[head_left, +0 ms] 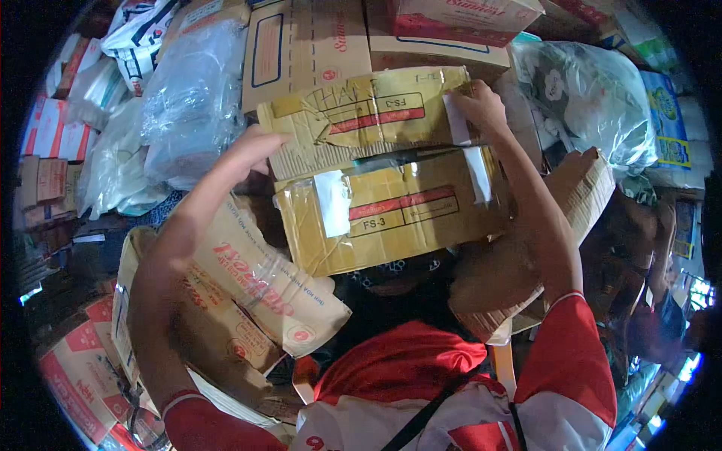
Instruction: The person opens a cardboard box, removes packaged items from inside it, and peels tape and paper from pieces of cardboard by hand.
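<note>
A worn brown cardboard box (398, 214) with "FS-3" print, clear tape and white paper strips is tilted in front of my chest. Its upper flap (368, 113) carries handwriting, a red printed band and a ragged, corrugated lower edge. A narrow dark gap runs between this flap and the panel below. My left hand (259, 146) is closed on the flap's left edge, its fingertips partly hidden behind the cardboard. At the upper right corner, my right hand (480, 111) has its fingers curled round the flap.
Large Sunnest cartons (308, 52) stand just beyond the box. Opened cardboard (263, 278) leans at my left, and another brown cardboard piece (575, 203) at my right. Plastic-wrapped goods (195, 98) lie far left; a clear plastic bag (594, 98) bulges far right.
</note>
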The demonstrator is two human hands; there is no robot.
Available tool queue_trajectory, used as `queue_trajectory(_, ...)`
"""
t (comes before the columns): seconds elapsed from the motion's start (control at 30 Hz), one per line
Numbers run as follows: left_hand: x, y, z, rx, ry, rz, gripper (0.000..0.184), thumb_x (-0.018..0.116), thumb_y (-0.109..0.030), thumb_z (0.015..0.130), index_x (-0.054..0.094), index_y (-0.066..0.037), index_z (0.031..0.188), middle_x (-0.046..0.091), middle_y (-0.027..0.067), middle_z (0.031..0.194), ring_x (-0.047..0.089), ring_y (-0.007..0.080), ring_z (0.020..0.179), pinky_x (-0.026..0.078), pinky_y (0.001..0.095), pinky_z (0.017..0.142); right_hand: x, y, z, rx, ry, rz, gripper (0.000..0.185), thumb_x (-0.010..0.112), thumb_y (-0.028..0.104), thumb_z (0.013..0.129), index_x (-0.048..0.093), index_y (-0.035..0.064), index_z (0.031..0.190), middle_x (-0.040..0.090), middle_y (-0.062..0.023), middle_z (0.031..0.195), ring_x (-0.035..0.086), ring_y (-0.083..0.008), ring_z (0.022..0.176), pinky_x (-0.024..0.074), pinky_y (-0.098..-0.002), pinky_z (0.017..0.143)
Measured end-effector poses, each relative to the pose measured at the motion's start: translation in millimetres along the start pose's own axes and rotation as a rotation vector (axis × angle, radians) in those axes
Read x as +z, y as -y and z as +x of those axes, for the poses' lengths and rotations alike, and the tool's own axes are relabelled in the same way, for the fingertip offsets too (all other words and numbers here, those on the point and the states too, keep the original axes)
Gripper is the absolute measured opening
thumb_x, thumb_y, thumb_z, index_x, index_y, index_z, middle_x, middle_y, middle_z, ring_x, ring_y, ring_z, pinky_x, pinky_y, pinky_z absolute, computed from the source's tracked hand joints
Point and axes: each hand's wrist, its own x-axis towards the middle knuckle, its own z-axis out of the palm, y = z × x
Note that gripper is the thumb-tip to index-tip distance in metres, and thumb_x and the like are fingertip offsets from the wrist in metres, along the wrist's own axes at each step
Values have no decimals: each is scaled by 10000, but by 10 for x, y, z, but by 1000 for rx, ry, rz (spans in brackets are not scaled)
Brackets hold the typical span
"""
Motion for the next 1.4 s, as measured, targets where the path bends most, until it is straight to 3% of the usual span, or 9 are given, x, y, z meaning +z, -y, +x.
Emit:
queue_trajectory(0.27, 33, -202, -33, 147, -102, 155, 378, 642, -353, 911, 667, -50, 1135, 717, 44, 1025, 695, 138, 843, 563, 311, 704, -77, -13, -119, -49, -63, 156, 622, 689, 470, 778, 564, -6, 1159, 674, -288, 1105, 655, -447, 1055, 525, -475, 905)
queue_trajectory(0.57, -139, -283, -276, 285, -302, 598, 545, 642, -453, 898, 682, 39, 664, 657, 119, 582, 652, 196, 505, 522, 335, 512, -403, 285, -154, -146, 176, -344, 533, 693, 506, 813, 677, 6, 1000, 707, -261, 1014, 688, -434, 978, 559, -500, 829)
queue_trajectory(0.7, -106, -382, -393, 226, -310, 636, 581, 632, -481, 888, 668, 26, 606, 645, 127, 546, 667, 226, 508, 537, 355, 534, -522, 427, -263, -195, -99, -349, 439, 651, 447, 875, 722, 39, 1022, 716, -233, 954, 693, -419, 925, 544, -497, 811)
queue_trajectory(0.8, -73, -423, -400, 125, -308, 634, 409, 622, -386, 867, 708, 13, 847, 674, 133, 633, 689, 262, 564, 557, 403, 614, -639, 607, -290, -260, -227, -249, 389, 645, 390, 895, 721, 41, 1051, 725, -205, 872, 711, -388, 872, 553, -480, 783)
queue_trajectory(1.0, -13, -504, -496, 104, -340, 614, 402, 619, -388, 861, 715, 2, 886, 676, 201, 675, 702, 370, 726, 554, 485, 714, -736, 846, -294, -373, -317, 273, 260, 638, 284, 898, 737, 44, 922, 704, -204, 804, 709, -367, 782, 559, -430, 716)
queue_trajectory(1.1, 69, -314, -371, 338, -527, 876, 408, 631, -399, 864, 713, -1, 893, 682, 223, 715, 699, 392, 752, 550, 496, 712, -733, 819, -190, -420, -322, 311, 256, 644, 269, 905, 724, 27, 929, 690, -182, 734, 712, -338, 721, 549, -405, 681)
queue_trajectory(1.2, 120, -315, -398, 325, -516, 908, 441, 649, -424, 859, 703, 14, 874, 693, 221, 758, 705, 368, 706, 553, 485, 692, -753, 781, -168, -550, -351, 272, 271, 630, 255, 955, 724, 6, 1010, 738, -102, 750, 704, -131, 665, 533, -297, 593)
queue_trajectory(1.3, 144, -384, -469, 297, -459, 760, 449, 654, -415, 860, 691, 30, 813, 684, 223, 731, 703, 362, 671, 553, 486, 673, -809, 794, -221, -558, -339, 403, 264, 628, 244, 959, 721, 2, 1005, 736, -100, 749, 709, -132, 683, 534, -288, 619)
queue_trajectory(1.4, 168, -296, -307, 31, -245, -136, 471, 649, -400, 870, 671, 47, 722, 649, 213, 624, 697, 356, 650, 551, 487, 661, -807, 702, -143, -569, -396, 294, 241, 633, 223, 956, 715, 2, 1003, 735, -99, 755, 708, -125, 696, 533, -281, 644)
